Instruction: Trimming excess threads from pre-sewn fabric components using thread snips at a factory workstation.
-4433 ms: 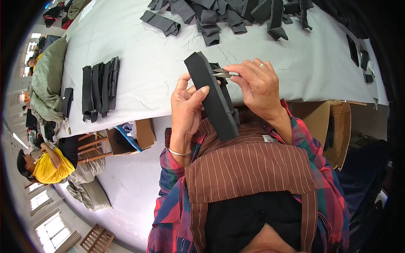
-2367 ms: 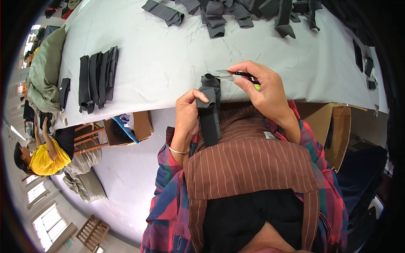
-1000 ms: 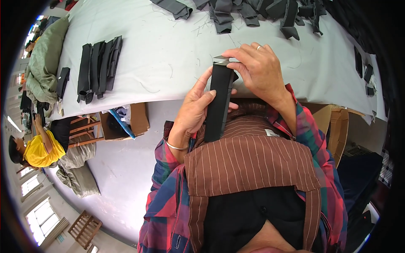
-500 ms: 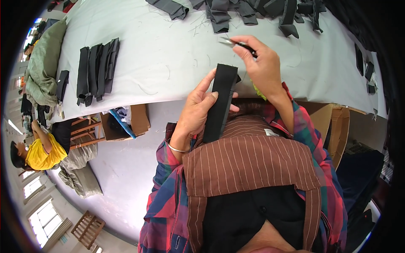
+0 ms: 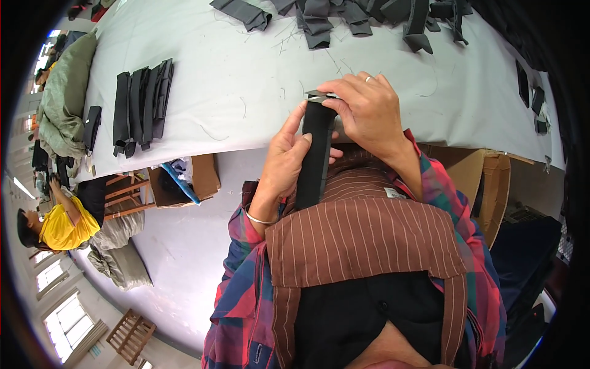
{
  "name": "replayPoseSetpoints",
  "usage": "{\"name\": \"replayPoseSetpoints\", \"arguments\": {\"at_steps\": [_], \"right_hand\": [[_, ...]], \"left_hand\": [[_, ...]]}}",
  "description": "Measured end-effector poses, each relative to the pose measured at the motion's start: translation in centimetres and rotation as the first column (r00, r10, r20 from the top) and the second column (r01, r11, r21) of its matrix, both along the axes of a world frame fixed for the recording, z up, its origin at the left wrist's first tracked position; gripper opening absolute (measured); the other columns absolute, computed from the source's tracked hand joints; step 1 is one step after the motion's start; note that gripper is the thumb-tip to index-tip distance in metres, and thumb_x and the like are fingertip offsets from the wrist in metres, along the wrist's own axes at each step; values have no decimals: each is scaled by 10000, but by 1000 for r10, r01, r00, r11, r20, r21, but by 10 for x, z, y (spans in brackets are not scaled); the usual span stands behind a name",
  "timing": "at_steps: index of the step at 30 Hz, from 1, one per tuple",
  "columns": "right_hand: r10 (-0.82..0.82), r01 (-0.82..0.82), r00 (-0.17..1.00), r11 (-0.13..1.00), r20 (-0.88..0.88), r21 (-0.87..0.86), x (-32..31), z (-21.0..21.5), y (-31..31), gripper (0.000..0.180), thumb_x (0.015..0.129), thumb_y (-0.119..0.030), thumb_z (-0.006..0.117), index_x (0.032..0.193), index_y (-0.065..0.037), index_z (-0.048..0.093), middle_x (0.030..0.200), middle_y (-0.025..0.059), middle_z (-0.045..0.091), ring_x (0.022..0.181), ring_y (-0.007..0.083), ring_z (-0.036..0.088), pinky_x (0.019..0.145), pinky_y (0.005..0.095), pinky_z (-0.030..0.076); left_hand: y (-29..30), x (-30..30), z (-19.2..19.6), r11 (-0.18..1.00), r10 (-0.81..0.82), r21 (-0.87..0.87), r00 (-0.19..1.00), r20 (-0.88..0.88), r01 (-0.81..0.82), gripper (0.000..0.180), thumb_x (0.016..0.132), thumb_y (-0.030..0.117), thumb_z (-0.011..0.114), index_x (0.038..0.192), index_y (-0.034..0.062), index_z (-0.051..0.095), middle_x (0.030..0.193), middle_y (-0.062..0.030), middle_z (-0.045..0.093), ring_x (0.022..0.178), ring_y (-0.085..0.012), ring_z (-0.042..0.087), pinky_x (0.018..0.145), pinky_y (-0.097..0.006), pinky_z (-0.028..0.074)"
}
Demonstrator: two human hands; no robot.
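My left hand [image 5: 286, 160] grips a black fabric strip [image 5: 315, 157], thumb on top and fingers behind it. The strip hangs lengthwise from the table's edge toward my apron. In my right hand [image 5: 369, 111] is a small pair of thread snips [image 5: 319, 96], its metal blades lying across the strip's far end. My left forefinger reaches up beside the blade tips. Most of the snips' body is hidden by my right fingers. Whether the blades are parted cannot be made out.
Several dark strips lie side by side in a stack [image 5: 142, 106] at the left of the white table [image 5: 203, 74]. A loose heap of dark pieces [image 5: 316, 21] covers the far side. Cardboard boxes [image 5: 491, 190] stand below the edge. A person in yellow [image 5: 69, 221] works at far left.
My right hand has come down and left, bringing the snips from above the table onto the strip's far end. My left hand still holds the strip in nearly the same place.
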State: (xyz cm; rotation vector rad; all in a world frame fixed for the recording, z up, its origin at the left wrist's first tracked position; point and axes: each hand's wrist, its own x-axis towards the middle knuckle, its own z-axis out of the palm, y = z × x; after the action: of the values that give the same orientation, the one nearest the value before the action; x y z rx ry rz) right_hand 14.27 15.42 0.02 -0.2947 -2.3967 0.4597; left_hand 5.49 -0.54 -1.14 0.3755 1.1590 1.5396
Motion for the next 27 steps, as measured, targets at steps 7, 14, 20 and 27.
{"name": "replayPoseSetpoints", "arguments": {"at_steps": [7,14,20,27], "right_hand": [[-44,37,998,990,-50,-133,7,9,7,82,766,-181,690,835,-148,661,668,-12,607,621,183,546,608,320,367],[13,-3,1000,840,15,-543,23,11,-5,125,801,-152,668,913,-98,661,723,63,639,657,209,589,607,311,443],[211,-145,977,768,32,-623,34,13,-23,135,791,-133,668,908,-69,651,771,76,656,687,229,605,632,312,461],[329,-223,944,704,31,-675,35,2,-35,137,779,-139,660,891,-62,642,803,90,668,722,276,619,655,341,467]], "left_hand": [[-12,2,1,997,82,-14,993,90,-81,437,963,85,360,1397,56,322,1105,-211,599,897,-288,663,753,-331,551],[-29,0,3,977,160,85,931,329,-198,257,967,262,465,853,61,576,1063,-175,629,942,-232,635,793,-308,512],[-34,11,1,972,231,24,970,80,-234,346,888,-9,547,1230,25,516,1171,-136,587,1004,-173,597,878,-302,502],[-36,17,2,975,209,96,975,-74,-201,480,853,-54,558,1318,16,465,1244,-120,545,1112,-163,538,968,-310,445]]}}
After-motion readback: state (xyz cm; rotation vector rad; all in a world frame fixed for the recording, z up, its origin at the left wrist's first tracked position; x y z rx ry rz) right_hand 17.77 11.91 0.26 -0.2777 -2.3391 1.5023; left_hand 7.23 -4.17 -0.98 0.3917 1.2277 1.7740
